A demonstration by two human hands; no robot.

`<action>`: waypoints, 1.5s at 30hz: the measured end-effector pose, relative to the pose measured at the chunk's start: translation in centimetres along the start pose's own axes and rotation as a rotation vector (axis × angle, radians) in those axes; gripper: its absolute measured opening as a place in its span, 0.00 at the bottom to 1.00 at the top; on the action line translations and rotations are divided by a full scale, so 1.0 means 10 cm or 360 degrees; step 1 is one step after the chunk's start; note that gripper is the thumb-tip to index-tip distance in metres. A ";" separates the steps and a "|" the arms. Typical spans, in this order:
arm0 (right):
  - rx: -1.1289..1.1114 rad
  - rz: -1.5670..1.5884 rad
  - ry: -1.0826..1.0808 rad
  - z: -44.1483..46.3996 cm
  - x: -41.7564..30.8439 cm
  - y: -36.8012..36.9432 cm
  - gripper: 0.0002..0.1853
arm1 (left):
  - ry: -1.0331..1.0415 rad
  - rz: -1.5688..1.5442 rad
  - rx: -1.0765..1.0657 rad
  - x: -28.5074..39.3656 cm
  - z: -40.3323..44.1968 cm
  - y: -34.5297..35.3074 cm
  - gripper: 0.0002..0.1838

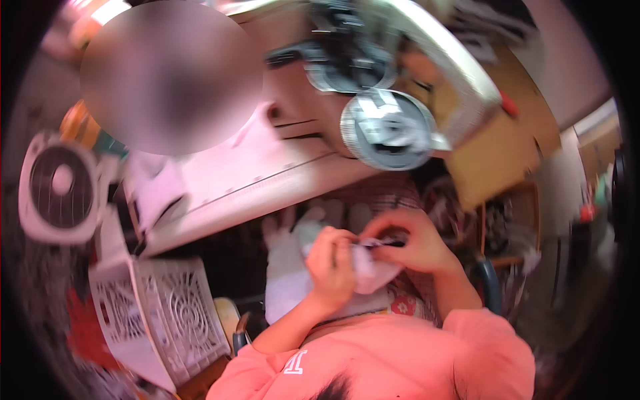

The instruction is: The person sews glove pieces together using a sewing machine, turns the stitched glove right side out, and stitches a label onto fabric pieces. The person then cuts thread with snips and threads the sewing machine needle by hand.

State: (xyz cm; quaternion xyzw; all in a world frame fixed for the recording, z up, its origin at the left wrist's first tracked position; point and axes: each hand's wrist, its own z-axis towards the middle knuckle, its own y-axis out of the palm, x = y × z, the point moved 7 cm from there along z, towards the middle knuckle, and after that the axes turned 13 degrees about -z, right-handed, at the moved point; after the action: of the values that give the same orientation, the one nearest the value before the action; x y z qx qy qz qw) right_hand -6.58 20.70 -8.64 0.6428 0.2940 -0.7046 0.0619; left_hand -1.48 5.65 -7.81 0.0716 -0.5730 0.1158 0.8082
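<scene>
Both my hands are over my lap, close together. Closed fingers of my left hand (pixel 331 263) grip a pale cloth piece (pixel 373 272), which hangs between the hands. My right hand (pixel 417 240) is curled with thumb and fingers pinched at the cloth's upper edge. A small dark shape shows inside its curl, too blurred to name. Under my left hand, more pale fabric (pixel 287 287) lies across my lap, with finger-like lobes at its far end. A red checked cloth (pixel 393 193) lies beyond my right hand.
A sewing-machine table (pixel 247 183) stands in front, with round metal thread stands (pixel 389 130) on it. A white fan (pixel 63 183) and a white plastic crate (pixel 163 313) are on the left. Brown board (pixel 497 157) lies at right. A blurred-out area covers the upper left.
</scene>
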 end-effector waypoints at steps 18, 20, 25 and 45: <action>0.0423 -0.1049 -0.1879 -1.11 -1.45 1.19 0.13 | -0.0490 -0.1249 0.0638 0.91 -0.46 -1.75 0.16; 0.0463 -0.1071 -0.1755 -1.19 -1.36 1.11 0.14 | -0.0296 -0.1027 0.0975 1.33 -0.71 -2.33 0.16; 0.0514 -0.1041 -0.1303 -1.10 -0.97 0.93 0.19 | 0.0058 -0.0550 0.1456 1.96 -1.34 -3.80 0.21; -0.0041 -0.0964 -0.0821 -0.91 -0.25 1.30 0.22 | -0.1393 0.1201 0.0563 1.61 -1.29 -6.08 0.18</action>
State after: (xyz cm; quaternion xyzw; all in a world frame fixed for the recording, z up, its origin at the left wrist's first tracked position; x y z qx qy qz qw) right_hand 7.79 13.77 -10.64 0.3282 0.4538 -0.8256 -0.0689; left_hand 31.75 -47.95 4.09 0.0376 -0.8102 0.4479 0.3763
